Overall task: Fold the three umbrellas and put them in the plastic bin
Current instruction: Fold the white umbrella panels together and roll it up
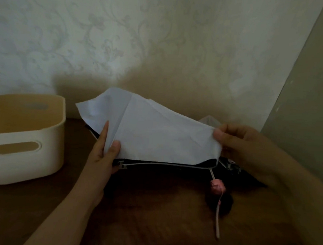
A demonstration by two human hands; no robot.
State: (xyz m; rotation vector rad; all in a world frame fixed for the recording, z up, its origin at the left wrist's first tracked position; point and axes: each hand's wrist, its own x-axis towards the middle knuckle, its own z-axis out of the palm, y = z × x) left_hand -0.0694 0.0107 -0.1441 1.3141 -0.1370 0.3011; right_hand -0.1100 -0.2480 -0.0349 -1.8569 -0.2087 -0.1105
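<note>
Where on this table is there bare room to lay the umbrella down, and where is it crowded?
Bare wood shows on the table in front of the umbrella, between the left hand and the pink strap, and in the strip between the plastic bin and the left forearm. The back right is crowded: dark fabric lies under the right hand.

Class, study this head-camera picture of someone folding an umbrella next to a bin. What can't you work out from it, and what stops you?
- Bin floor, head view: hidden by its near wall, so any contents are unknown.
- Other umbrellas: dark shapes behind the white canopy; canopy and right hand cover them.
- Left hand fingers: behind the fabric.
- Pink strap: attachment lost in shadow.
</note>
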